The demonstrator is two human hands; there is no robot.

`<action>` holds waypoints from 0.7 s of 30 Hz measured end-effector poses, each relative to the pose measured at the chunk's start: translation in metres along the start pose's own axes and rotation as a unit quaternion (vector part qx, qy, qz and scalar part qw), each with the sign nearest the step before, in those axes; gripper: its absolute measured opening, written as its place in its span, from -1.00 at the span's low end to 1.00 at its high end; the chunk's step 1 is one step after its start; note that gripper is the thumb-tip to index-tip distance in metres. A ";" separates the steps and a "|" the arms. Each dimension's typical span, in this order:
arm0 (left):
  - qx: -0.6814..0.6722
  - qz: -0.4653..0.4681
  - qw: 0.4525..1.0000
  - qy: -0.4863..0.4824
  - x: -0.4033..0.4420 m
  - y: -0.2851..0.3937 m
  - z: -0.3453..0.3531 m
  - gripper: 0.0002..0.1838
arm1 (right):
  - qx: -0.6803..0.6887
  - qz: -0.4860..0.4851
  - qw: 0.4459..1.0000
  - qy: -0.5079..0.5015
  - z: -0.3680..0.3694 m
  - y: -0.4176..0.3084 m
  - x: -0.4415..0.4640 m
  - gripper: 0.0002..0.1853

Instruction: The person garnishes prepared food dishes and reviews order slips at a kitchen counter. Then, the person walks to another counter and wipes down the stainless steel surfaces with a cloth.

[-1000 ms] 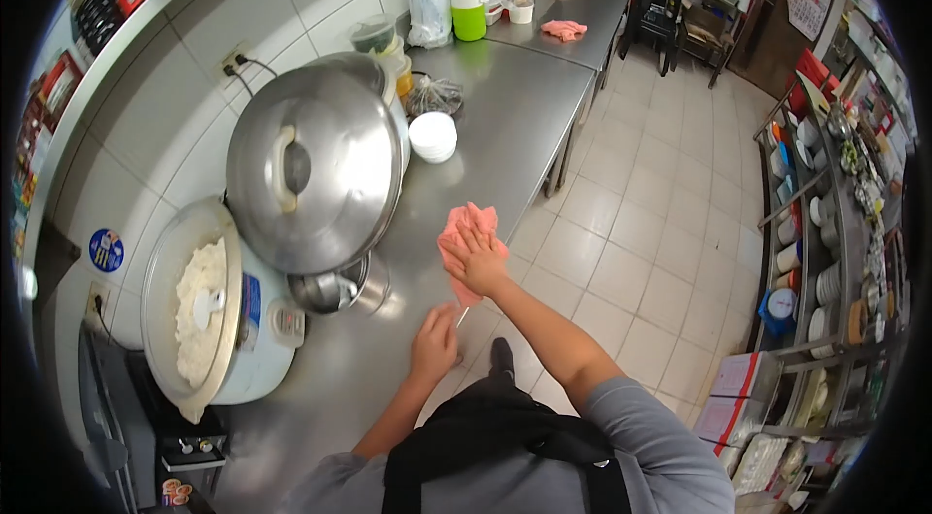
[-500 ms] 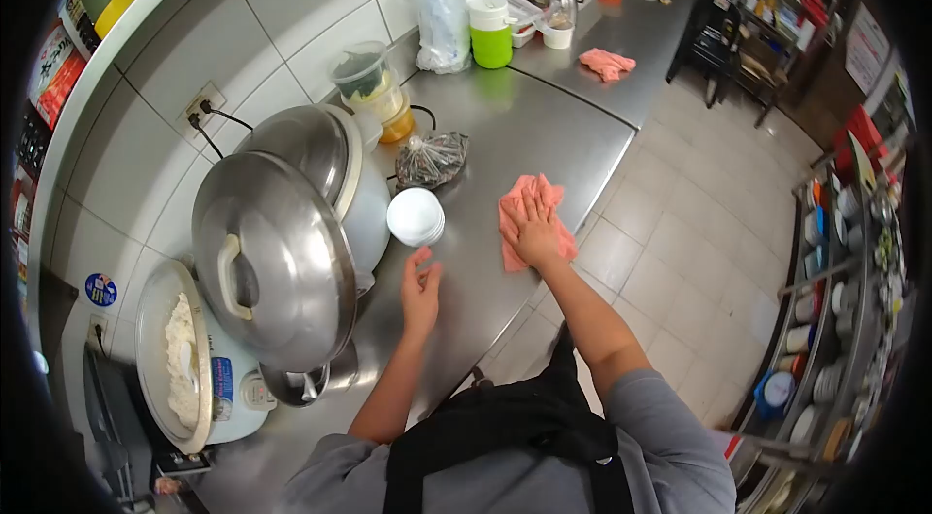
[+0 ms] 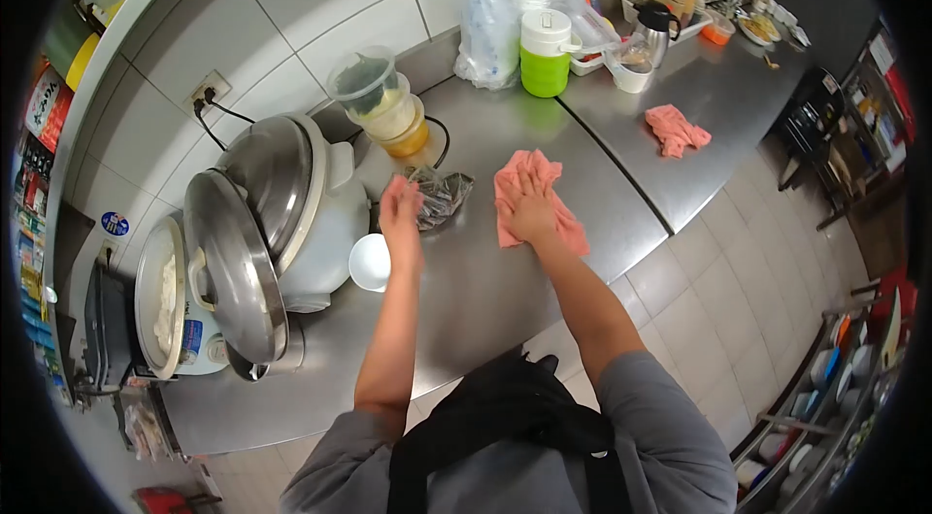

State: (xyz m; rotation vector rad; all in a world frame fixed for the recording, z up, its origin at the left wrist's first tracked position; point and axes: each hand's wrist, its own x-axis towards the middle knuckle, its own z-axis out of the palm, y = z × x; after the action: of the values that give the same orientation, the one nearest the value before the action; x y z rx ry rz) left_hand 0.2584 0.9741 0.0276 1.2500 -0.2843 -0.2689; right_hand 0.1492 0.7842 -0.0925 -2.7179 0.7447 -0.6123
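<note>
My right hand [image 3: 531, 208] lies flat, fingers spread, on a crumpled pink cloth [image 3: 568, 232] on the steel counter. My left hand [image 3: 399, 213] is at the left side of a clear plastic bag [image 3: 447, 196] with dark contents. Its fingers close at the bag's gathered top, and part of this grip is hidden. Just left of that wrist stands a white cup [image 3: 369, 263], partly covered by my forearm. Behind the bag are stacked plastic tubs [image 3: 398, 116], the lowest holding something amber.
Large rice cookers [image 3: 335, 223] with steel lids [image 3: 228, 271] crowd the left. At the back stand a green-and-white jug [image 3: 545, 58], bagged cups [image 3: 488, 33] and a flask [image 3: 656, 33]. A second pink cloth [image 3: 677, 131] lies beyond the counter seam. Shelves with dishes [image 3: 825, 397] stand right.
My left hand has moved forward, past the white cup, to the plastic bag. My right hand stays flat on the pink cloth. The camera view has shifted.
</note>
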 end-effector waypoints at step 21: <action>0.021 -0.131 0.918 0.373 0.218 -0.119 0.020 -0.49 | 0.016 0.010 1.000 0.020 -0.045 0.136 0.061 -0.46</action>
State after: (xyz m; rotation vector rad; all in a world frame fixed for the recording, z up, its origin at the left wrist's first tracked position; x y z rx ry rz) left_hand 0.4496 0.8443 -0.0660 1.3435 0.5426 0.0017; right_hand 0.1184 0.6319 -0.0802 -2.6731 0.7632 -0.6713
